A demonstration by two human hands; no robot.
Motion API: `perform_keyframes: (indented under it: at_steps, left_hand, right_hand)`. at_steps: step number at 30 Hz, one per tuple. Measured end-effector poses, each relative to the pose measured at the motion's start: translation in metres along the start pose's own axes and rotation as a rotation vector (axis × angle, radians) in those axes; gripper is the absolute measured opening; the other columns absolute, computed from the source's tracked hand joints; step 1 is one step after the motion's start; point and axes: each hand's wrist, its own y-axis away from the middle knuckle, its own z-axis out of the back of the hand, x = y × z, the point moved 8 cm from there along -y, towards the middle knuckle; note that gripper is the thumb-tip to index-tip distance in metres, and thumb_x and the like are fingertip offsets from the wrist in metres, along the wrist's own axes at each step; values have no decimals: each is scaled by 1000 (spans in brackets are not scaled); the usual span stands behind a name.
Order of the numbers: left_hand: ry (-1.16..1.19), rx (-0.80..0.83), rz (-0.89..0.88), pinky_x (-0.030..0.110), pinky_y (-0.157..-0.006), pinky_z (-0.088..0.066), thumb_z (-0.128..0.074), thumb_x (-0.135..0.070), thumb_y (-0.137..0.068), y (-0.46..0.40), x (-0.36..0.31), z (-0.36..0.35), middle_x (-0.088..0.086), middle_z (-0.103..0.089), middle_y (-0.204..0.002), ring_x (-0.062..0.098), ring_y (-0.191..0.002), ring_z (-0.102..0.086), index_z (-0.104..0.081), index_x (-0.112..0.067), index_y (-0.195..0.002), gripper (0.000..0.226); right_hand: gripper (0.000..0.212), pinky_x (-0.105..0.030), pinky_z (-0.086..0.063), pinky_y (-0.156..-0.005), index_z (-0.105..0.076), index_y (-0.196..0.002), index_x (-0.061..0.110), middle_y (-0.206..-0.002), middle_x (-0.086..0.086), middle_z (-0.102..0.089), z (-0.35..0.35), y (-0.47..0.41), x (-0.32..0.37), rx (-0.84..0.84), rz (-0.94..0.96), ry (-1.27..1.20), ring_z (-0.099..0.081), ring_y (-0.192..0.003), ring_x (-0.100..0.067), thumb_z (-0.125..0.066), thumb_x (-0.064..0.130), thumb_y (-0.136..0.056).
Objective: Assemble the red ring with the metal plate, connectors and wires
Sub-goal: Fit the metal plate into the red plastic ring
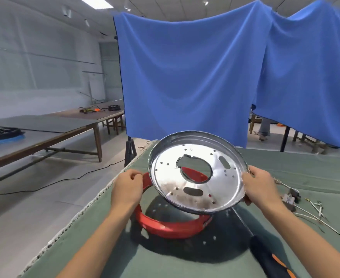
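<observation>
Head view, looking down over green-covered tabletop (305, 177). Metal plate (197, 173) held tilted in the air above red ring (171, 227), shiny inner face turned toward camera, large central hole and several slots and small holes visible. Right hand (259, 187) gripped plate's right rim, fingers (249, 175) curled around the edge. Left hand (127, 189) sat at ring's left side, fingers curled at the ring's upper edge just beside the plate's left rim; could not tell whether pinching ring, plate, or both. Red ring lay flat on tabletop, far arc showing through plate's central hole, near arc clear below plate. Plate's shadow fell across tabletop under ring. Wires (313, 215) and small connectors (289, 199) lay loose on tabletop to the right, apart from ring. Screwdriver (265, 253) with black-and-orange handle lay at lower right, shaft pointing toward ring. Blue cloth (195, 77) hung behind tabletop.
</observation>
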Motion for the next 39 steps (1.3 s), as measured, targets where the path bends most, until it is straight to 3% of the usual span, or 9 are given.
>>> perform_keyframes:
  at_steps: [5,9,12,19,22,24,27,31,39]
  left_hand:
    - [-56,-7,71,40,-88,-50,-54,-8,-83,-38,29,-13,5,-69,-94,24,-94,-60,-69,-20,-90,21]
    - [-4,166,148,38,-74,-55,-56,6,-77,-36,50,-20,6,-70,-72,25,-68,-64,-71,-12,-75,24]
    - [105,237,150,23,-50,-50,-55,12,-78,-19,49,-16,3,-69,-58,12,-46,-57,-74,-8,-75,28]
    - [287,361,32,12,-58,-50,-59,3,-88,4,18,-36,0,-69,-72,-3,-55,-60,-71,2,-98,15]
    - [298,349,52,14,-50,-44,-56,-4,-92,9,14,-40,-4,-65,-62,1,-52,-54,-72,-3,-86,18]
    - [252,308,70,18,-47,-40,-52,-6,-93,7,13,-35,-5,-61,-57,8,-53,-49,-69,-11,-73,27]
    - [36,304,105,29,-64,-49,-54,-13,-92,2,19,-21,5,-67,-75,19,-65,-57,-68,-6,-83,18]
    - [-251,514,134,18,-45,-42,-53,-29,-94,13,26,-19,5,-64,-59,14,-46,-55,-66,-10,-72,32]
    - [-111,446,98,22,-46,-43,-51,-13,-94,12,23,-32,-3,-49,-42,10,-38,-43,-58,-9,-57,38]
  right_hand:
    - [24,-21,-30,-37,-45,-56,6,-38,-9,-45,-30,-34,-14,99,-27,71,-40,-26,-17,-43,1,-80]
    - [22,-22,-28,-38,-47,-61,4,-50,-9,-40,-33,-37,-31,105,-132,-49,-35,-35,-18,-45,-2,-82]
    - [28,-22,-28,-37,-42,-55,7,-41,-5,-38,-22,-33,-33,64,-156,-87,-34,-33,-17,-44,-5,-81]
    - [29,-19,-26,-33,-44,-55,8,-35,0,-39,-14,-26,-26,127,-110,-32,-33,-30,-15,-45,-2,-82]
    - [29,-21,-28,-39,-44,-57,9,-38,-1,-39,-13,-24,-25,138,-87,-2,-34,-36,-17,-45,0,-85]
    - [31,-24,-30,-42,-43,-56,8,-40,-3,-40,-11,-24,-23,125,-50,39,-35,-38,-19,-45,1,-86]
    - [29,-25,-32,-44,-45,-59,6,-45,-7,-40,-10,-23,-21,121,2,116,-35,-40,-20,-47,2,-88]
    - [31,-23,-30,-39,-43,-58,7,-46,-7,-41,-9,-20,-21,126,9,146,-36,-38,-19,-47,2,-88]
    - [32,-28,-33,-44,-39,-57,8,-48,-9,-42,-7,-19,-22,139,-6,162,-39,-41,-21,-45,0,-88]
